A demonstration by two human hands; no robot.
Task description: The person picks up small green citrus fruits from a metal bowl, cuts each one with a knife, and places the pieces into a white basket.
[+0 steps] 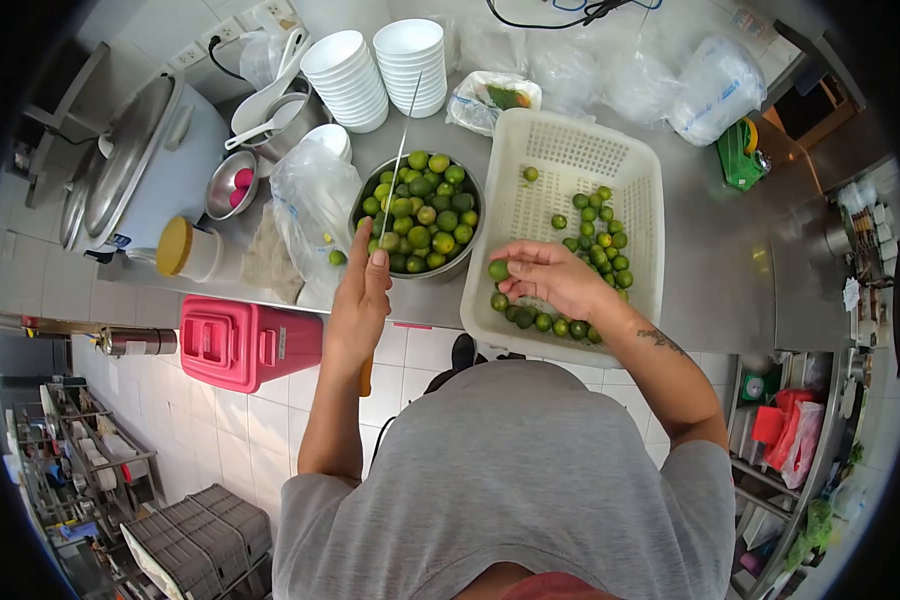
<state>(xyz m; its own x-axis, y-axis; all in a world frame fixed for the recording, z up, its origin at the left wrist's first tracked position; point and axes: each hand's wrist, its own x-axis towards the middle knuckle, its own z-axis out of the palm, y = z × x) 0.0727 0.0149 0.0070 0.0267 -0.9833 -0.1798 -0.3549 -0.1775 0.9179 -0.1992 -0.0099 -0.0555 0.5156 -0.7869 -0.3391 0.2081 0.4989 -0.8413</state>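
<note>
My left hand (358,305) is closed around a knife, whose long thin blade (402,155) points away from me over a metal bowl (478,215). An orange handle end (366,378) shows below that hand. Green limes (420,208) are heaped in the bowl. Over the near left part of a white perforated basket (642,165), my right hand (555,280) pinches a single lime (499,269) between its fingers. More small limes (602,240) lie in the basket, mostly in its middle and along the near side.
Stacked white tubs (345,85) stand at the back, beside a plastic bag (315,190). Left are a yellow-lidded jar (175,247) and a small bowl (232,185) with pink items. A green tape dispenser (740,155) sits far right; a pink bin (250,342) stands on the floor.
</note>
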